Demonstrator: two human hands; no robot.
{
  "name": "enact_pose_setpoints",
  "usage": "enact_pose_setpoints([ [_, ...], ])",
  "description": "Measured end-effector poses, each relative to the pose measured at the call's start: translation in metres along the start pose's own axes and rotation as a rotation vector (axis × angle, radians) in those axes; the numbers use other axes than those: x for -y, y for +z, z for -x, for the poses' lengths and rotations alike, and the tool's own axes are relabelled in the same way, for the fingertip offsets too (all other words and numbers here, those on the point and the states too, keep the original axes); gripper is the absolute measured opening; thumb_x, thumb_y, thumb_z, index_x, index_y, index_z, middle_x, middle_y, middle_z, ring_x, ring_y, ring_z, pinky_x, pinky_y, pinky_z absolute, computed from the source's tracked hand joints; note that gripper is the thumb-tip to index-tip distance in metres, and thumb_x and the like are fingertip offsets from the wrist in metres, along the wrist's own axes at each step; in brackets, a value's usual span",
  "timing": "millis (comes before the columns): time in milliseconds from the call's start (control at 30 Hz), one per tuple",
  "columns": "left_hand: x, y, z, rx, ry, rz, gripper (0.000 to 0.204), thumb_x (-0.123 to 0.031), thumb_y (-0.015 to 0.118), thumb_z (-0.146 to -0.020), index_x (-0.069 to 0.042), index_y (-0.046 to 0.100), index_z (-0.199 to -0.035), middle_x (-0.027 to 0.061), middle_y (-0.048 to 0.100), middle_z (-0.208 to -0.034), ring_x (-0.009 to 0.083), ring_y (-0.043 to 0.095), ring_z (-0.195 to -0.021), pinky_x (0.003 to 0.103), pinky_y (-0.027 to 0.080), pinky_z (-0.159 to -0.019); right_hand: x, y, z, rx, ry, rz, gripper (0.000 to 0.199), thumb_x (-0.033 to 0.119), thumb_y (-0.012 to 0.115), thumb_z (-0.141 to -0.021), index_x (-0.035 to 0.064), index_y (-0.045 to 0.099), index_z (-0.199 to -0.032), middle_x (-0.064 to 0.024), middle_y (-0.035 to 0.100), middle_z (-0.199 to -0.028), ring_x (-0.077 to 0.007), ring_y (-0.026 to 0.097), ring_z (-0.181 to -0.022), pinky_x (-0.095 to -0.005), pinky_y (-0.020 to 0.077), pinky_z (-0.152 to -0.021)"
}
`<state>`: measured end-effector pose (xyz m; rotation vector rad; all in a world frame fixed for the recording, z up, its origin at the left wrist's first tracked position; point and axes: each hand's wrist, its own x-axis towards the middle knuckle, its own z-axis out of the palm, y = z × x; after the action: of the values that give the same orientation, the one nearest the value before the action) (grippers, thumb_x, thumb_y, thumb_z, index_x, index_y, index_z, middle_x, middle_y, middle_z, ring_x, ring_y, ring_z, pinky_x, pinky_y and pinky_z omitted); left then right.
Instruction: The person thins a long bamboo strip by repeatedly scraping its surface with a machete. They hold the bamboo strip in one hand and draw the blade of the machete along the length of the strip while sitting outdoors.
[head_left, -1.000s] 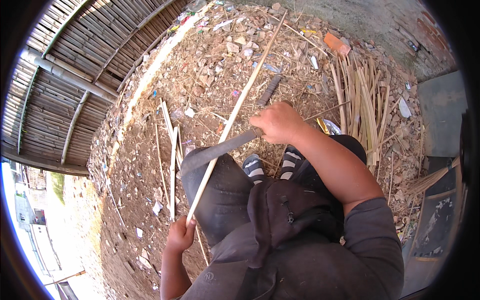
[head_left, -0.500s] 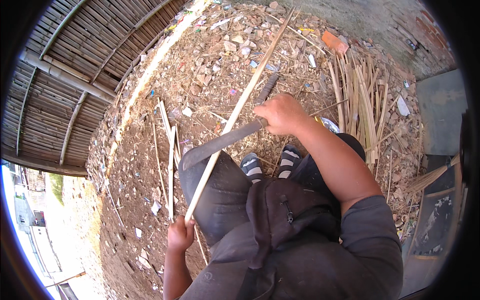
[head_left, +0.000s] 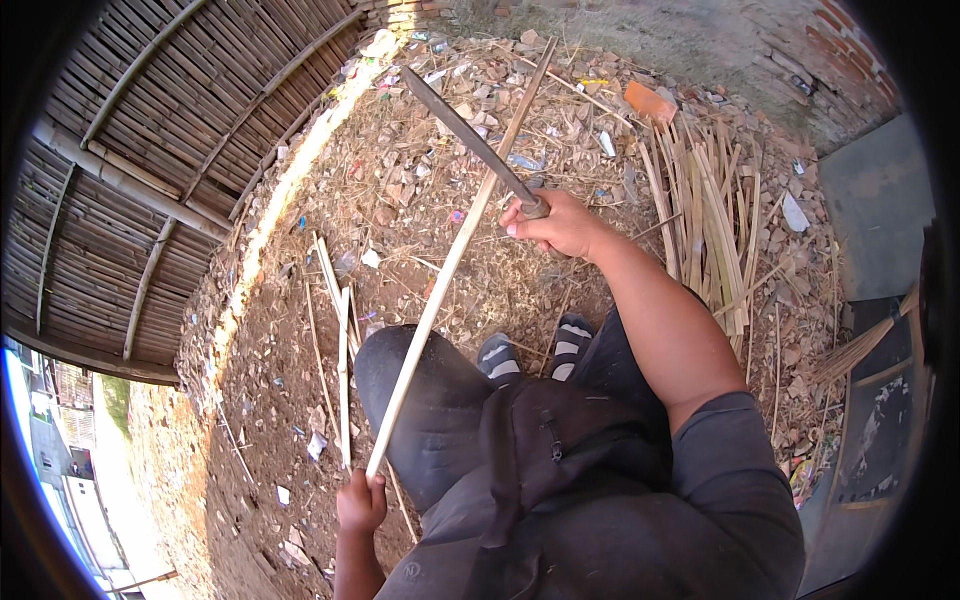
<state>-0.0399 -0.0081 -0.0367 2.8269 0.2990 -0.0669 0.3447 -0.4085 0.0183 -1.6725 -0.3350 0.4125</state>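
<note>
My left hand is closed around the near end of a long, pale bamboo strip. The strip slants away past my left knee, and its far end is darker and browner. In my right hand is a machete, gripped by its handle, which my fingers partly cover. Its dark blade points away and to the left, crossing the strip's upper part in this view. Whether blade and strip touch there, I cannot tell.
Split bamboo strips lie piled on the right, near an orange brick piece. More strips rest on the dirt at left. Rubble and litter cover the ground. A bamboo-slat panel stands at left, and a grey sheet at right.
My right hand has swung the machete blade from over my left knee up and away, past the strip's far part. My left hand and the strip have shifted slightly in view.
</note>
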Motion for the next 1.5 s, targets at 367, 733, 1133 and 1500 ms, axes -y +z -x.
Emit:
enact_pose_setpoints([
  [367, -0.029, -0.013, 0.004, -0.050, -0.013, -0.100, 0.040, -0.038, 0.071, -0.088, -0.003, 0.053, -0.095, 0.0211, 0.062, -0.082, 0.0433, 0.063, -0.077, 0.054, 0.049, -0.069, 0.000, -0.011, 0.005, 0.017, -0.106, -0.202, 0.017, 0.014, 0.073, -0.087, 0.0044, 0.069, -0.101, -0.0004, 0.062, -0.078, -0.0073, 0.054, -0.057, -0.0248, 0.0420, -0.054],
  [733, -0.157, -0.028, -0.091, -0.366, 0.299, 0.009, 0.059, -0.030, 0.078, -0.085, -0.001, 0.051, -0.128, 0.0173, 0.059, -0.110, 0.0358, 0.060, -0.096, 0.048, 0.049, -0.082, 0.017, 0.004, 0.031, 0.179, -0.184, -0.053, 0.025, 0.020, 0.076, -0.085, 0.0063, 0.071, -0.105, -0.0015, 0.064, -0.081, -0.0089, 0.056, -0.061, -0.0265, 0.0457, -0.057],
  [1133, -0.149, -0.039, -0.093, -0.076, 0.069, 0.140, 0.028, -0.027, 0.062, -0.097, -0.001, 0.057, -0.094, 0.0257, 0.065, -0.074, 0.0480, 0.064, -0.069, 0.053, 0.050, -0.063, 0.012, 0.003, 0.037, -0.122, -0.254, 0.781, 0.026, 0.030, 0.077, -0.077, 0.0113, 0.069, -0.095, -0.0137, 0.069, -0.079, -0.0361, 0.068, -0.079, -0.0486, 0.0519, -0.068],
  [1500, -0.113, -0.037, -0.062, 0.048, -0.083, 0.144, 0.035, -0.032, 0.056, -0.100, 0.000, 0.055, -0.084, 0.0274, 0.062, -0.071, 0.0491, 0.063, -0.071, 0.054, 0.048, -0.063, -0.020, 0.033, 0.015, 0.066, -0.190, 0.932, 0.024, 0.030, 0.076, -0.078, 0.0116, 0.066, -0.091, -0.0151, 0.067, -0.076, -0.0383, 0.067, -0.081, -0.0507, 0.0522, -0.069],
])
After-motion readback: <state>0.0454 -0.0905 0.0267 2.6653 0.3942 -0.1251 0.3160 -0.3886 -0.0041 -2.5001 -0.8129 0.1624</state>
